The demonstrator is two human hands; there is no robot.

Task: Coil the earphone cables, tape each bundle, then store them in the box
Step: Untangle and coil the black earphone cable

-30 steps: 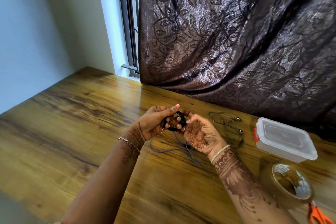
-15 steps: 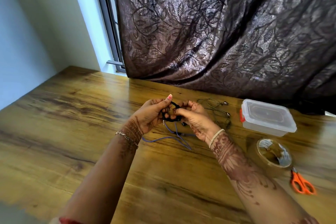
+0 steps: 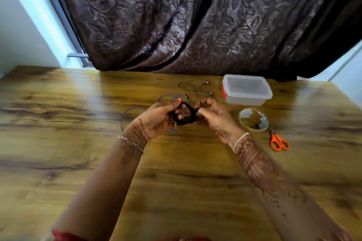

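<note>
Your left grip (image 3: 156,118) and right grip (image 3: 216,118) both pinch the coiled black earphone cable (image 3: 185,122) just above the bench (image 3: 58,123). A purple cable (image 3: 135,107) lies beneath your left grip. Grey earphones (image 3: 206,82) lie loose beside the lidded box (image 3: 246,89).

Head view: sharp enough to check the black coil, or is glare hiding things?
Head view: motion-blurred throughout; the coil, held by the left hand and right hand, reads as a dark ring, strands not separable. Head view: glare streaks the table left of the hands, hiding nothing; box, tape and scissors are legible.
</note>
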